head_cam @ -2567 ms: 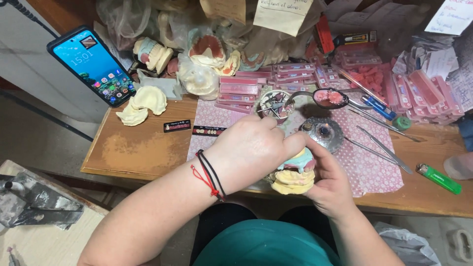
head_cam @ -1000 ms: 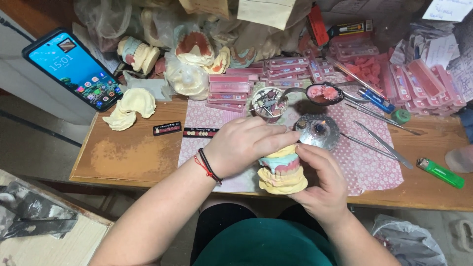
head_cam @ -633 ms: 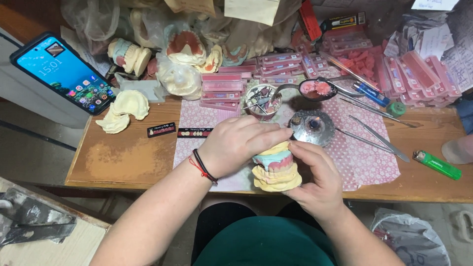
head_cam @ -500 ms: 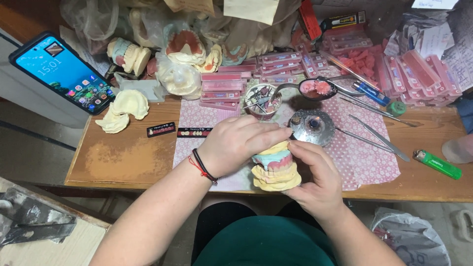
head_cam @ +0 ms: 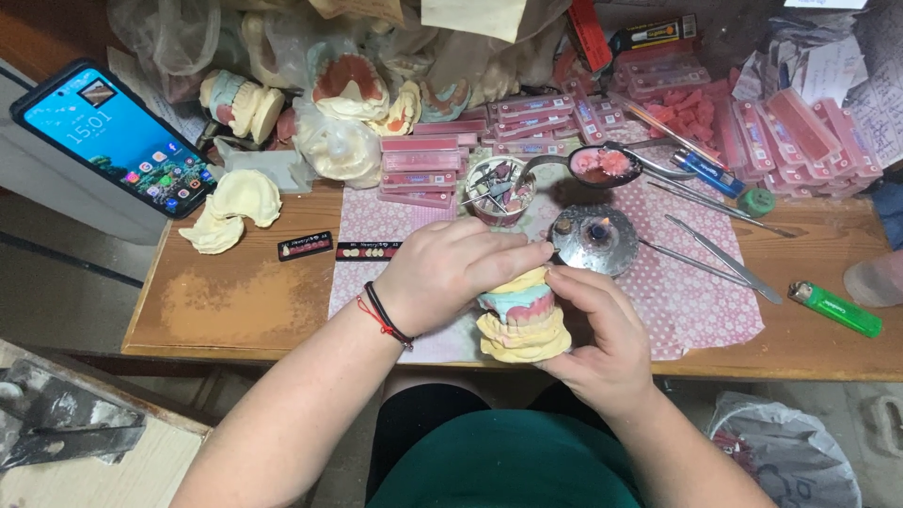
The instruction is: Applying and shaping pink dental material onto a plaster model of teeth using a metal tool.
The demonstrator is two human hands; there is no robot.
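Both hands clamp a stacked dental cast model (head_cam: 523,318) at lower centre, left hand (head_cam: 451,277) over the top, right hand (head_cam: 602,339) cupping beneath. It overhangs the tabletop (head_cam: 235,292) edge; a slip could drop it, and the lit burner (head_cam: 594,237) sits close.

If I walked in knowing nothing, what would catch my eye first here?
Probably the stacked yellow dental casts with pink and teal wax, gripped between the left hand and right hand at the table's near edge. Then the lit smartphone propped far left, and the small burner behind the hands.
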